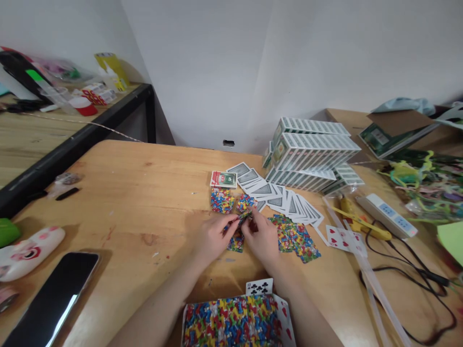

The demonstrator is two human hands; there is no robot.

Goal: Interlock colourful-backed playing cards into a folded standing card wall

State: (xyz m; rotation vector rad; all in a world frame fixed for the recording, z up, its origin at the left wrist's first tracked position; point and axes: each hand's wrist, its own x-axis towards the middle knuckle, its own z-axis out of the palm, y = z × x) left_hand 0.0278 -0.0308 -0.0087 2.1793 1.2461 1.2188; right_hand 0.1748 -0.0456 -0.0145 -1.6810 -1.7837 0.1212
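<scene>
My left hand (pixel 216 237) and my right hand (pixel 263 236) meet over the middle of the table. Between their fingertips they pinch a small colourful patterned card (pixel 245 215), seen nearly edge-on. Just beyond lie two multicoloured patterned cards (pixel 222 200), and another patterned card (pixel 236 242) shows partly under my hands. To the right, several more patterned cards (pixel 306 242) overlap. A fan of grey-backed playing cards (pixel 275 200) curves behind my right hand. Below my wrists, colourful patterned pieces (pixel 231 320) lie in rows, beside a ten of clubs (pixel 259 287).
Stacked packs of card boxes (pixel 314 152) stand at back right, and a single card box (pixel 223 180) lies left of them. A yellow glue gun (pixel 356 221), power strip (pixel 388 215) and black cables occupy the right. A phone (pixel 54 299) and white pouch (pixel 34 253) lie left.
</scene>
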